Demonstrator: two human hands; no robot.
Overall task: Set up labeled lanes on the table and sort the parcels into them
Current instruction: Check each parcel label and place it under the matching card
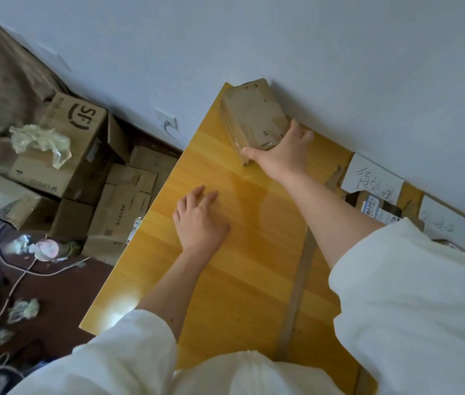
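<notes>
Parcel (254, 116) gripped by right hand (279, 158); left hand (198, 220) flat on table (242, 269).

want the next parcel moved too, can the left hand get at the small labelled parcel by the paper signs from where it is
Probably not directly: the left hand lies flat on the table, and the right arm crosses between it and the labelled parcel.

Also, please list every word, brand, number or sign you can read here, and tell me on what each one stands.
"SF": printed large on the big cardboard box on the floor.
"SF EXPRESS": printed small, upside down, low on the same box.
Handwritten characters: on the white paper label by the wall, not legible to me.
Second white label: writing too faint.
Sticker on the small parcel: too blurred.
</notes>
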